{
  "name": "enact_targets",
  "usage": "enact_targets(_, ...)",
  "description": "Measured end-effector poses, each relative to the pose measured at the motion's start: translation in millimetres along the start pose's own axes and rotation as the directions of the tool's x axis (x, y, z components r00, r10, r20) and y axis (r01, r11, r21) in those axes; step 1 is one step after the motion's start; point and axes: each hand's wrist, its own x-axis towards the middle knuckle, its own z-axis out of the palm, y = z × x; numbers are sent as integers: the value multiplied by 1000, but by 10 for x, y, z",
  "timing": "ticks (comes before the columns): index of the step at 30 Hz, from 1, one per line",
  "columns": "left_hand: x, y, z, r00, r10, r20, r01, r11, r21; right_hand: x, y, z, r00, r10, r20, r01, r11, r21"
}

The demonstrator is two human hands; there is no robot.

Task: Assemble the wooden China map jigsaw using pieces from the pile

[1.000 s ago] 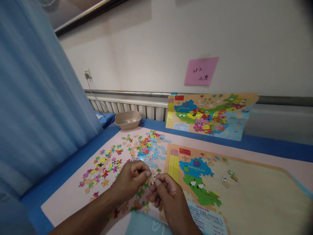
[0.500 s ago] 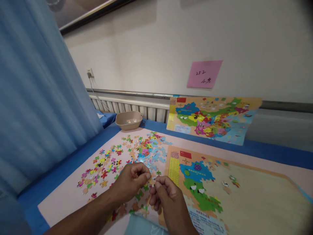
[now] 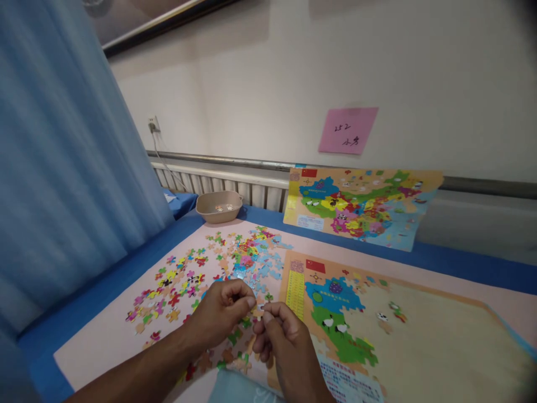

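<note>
I see the bare right hand [image 3: 282, 337] pinching a small pale jigsaw piece [image 3: 260, 308] — the bare left hand [image 3: 218, 313] curls inward, contents unclear to me.

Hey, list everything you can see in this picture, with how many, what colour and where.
loose puzzle pieces: many, multicoloured, mostly left of the board
puzzle board: 1, tan, coloured sections at its left, lower right
map picture: 1, multicoloured, behind the board
basin: 1, beige, back of the sheet, small pieces inside
sheet: 1, pink, under the pieces
surface: 1, blue, under the sheet
note: 1, pink, on the wall
wall: 1, whitish, behind
curtain: 1, blue, left
outlet: 1, white, on the wall, cord plugged in
held piece: 1, partly white, at the right fingertips
left hand: 1, bare, centre
right hand: 1, bare, beside it
</note>
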Motion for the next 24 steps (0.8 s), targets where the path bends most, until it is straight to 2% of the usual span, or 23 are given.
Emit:
enact_targets(9,11,-81,9,1000,-7,-29,7,1000,8,5,-2,-3,1000,1,-2,-1,1000,8)
enact_targets(24,12,-160,31,999,-33,-5,33,996,-80,29,6,12,1000,-1,-24,3,997,78)
